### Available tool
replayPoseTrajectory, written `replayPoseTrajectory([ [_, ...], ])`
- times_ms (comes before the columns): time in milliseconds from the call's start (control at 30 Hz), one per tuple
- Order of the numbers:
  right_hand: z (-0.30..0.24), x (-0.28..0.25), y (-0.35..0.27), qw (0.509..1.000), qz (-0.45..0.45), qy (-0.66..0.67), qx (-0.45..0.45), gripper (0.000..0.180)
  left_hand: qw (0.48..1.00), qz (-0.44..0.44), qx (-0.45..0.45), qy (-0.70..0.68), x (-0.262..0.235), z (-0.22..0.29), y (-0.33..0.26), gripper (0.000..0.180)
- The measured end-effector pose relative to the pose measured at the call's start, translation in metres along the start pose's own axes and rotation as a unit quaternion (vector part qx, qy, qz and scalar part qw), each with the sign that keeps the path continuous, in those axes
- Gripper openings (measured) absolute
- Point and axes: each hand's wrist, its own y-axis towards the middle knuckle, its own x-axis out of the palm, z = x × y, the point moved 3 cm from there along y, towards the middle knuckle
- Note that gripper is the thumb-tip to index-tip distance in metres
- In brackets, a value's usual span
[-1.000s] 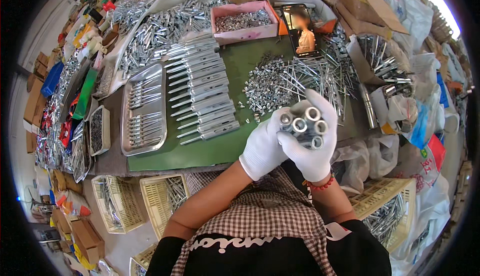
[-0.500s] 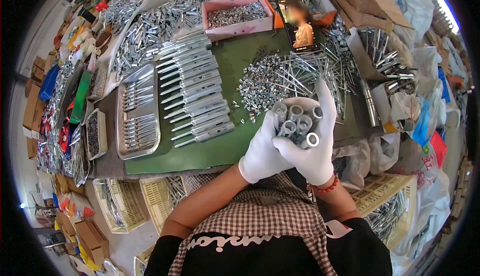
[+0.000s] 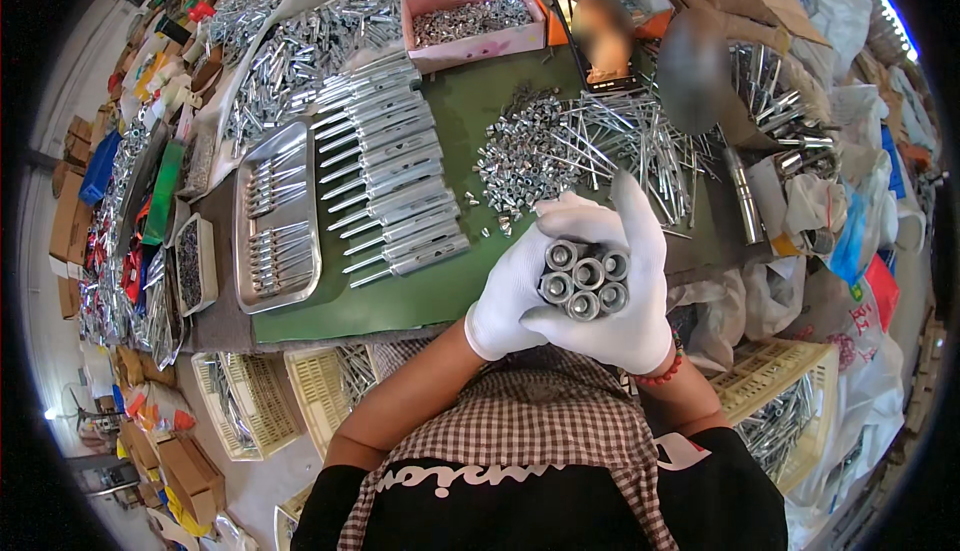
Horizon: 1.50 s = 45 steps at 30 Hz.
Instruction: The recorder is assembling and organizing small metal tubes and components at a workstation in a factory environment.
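A tight bundle of several grey metal tubes [image 3: 587, 272], open round ends facing up, stands between my two white-gloved hands. My left hand [image 3: 508, 293] wraps the bundle's left side, its fingers reaching around the far side. My right hand [image 3: 640, 296] closes round the right and near sides, with one finger sticking up. The tubes' lower ends are hidden by the gloves. Just beyond my hands lie a pile of small metal nuts [image 3: 525, 156] and a heap of thin metal rods [image 3: 655, 156] on the green work mat [image 3: 440, 301].
Left of my hands is a row of metal tubes with rods projecting from them [image 3: 410, 196]. A steel tray [image 3: 243, 281] of small rods lies further left. A pink box [image 3: 475, 51] of small parts and a phone [image 3: 607, 79] stand at the back. Plastic crates [image 3: 265, 421] sit below the table.
The tubes, tilted and uneven before, now stand close together with their ends about level. My hands have drawn tighter round them.
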Motion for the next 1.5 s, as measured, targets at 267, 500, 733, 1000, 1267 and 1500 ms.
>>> replayPoseTrajectory([
  [267, -0.012, 0.008, 0.004, 0.991, -0.022, -0.117, -0.068, 0.104, 0.998, -0.021, 0.046, 0.042, -0.008, -0.018, -0.017, 0.041],
  [500, -0.037, 0.014, 0.018, 0.992, -0.04, -0.024, -0.113, 0.117, 0.986, 0.02, 0.119, 0.112, -0.016, 0.035, -0.001, 0.053],
  [733, -0.002, 0.038, 0.047, 0.98, -0.057, 0.169, 0.093, 0.098, 0.87, 0.041, 0.115, 0.478, -0.1, 0.068, 0.012, 0.049],
  [1000, 0.068, 0.098, 0.114, 0.907, -0.018, 0.287, 0.308, 0.071, 0.753, -0.006, -0.093, 0.651, -0.198, 0.031, 0.076, 0.048],
  [1267, 0.113, 0.14, 0.129, 0.85, 0.092, 0.294, 0.427, 0.052, 0.79, -0.038, -0.022, 0.612, -0.219, 0.005, 0.076, 0.051],
  [1500, 0.141, 0.13, 0.127, 0.846, 0.007, 0.316, 0.429, 0.059, 0.763, -0.005, -0.02, 0.646, -0.199, -0.01, 0.068, 0.067],
])
